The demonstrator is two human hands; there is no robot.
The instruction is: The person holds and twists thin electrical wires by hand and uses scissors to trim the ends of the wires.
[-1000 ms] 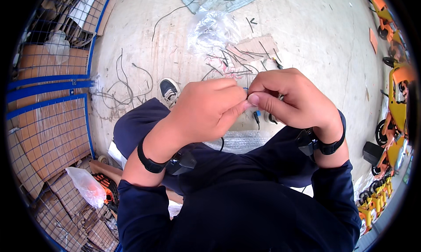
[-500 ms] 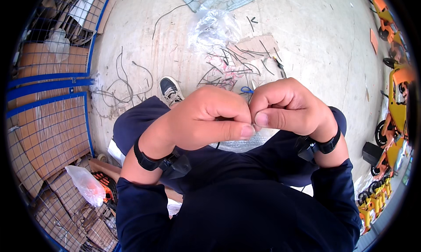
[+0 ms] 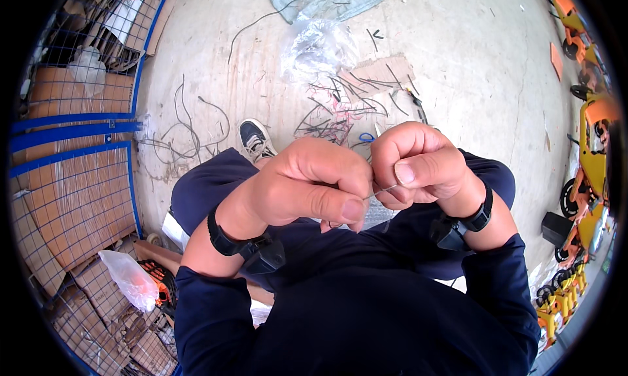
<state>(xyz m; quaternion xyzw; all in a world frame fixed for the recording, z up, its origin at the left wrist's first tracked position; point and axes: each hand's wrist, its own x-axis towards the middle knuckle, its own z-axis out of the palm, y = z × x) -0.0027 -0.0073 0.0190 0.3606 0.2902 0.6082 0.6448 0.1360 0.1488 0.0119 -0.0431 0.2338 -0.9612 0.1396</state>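
A thin, pale wire (image 3: 383, 191) runs between my two hands above my lap. One end is pinched by thumb and fingers of my left hand (image 3: 311, 180). The thumb and curled fingers of my right hand (image 3: 425, 170) grip it a short way along, and the knuckles of both hands nearly meet. Most of the wire is hidden inside the fingers. Beyond my hands on the floor lie blue-handled scissors (image 3: 367, 138) and a loose heap of cut black cable pieces (image 3: 320, 124) mixed with pinkish strands.
Farther off are a flat cardboard piece (image 3: 386, 74), a clear plastic bag (image 3: 317, 46) and a grey-blue cloth (image 3: 337, 0). Long dark cables (image 3: 186, 118) curl at left, beside a blue mesh cage (image 3: 72, 123) of cardboard. Yellow and orange wheeled machines (image 3: 592, 147) line the right.
My hands have turned and drawn slightly apart at the fingertips, so a short length of wire now shows between them. My right thumb has moved a little right.
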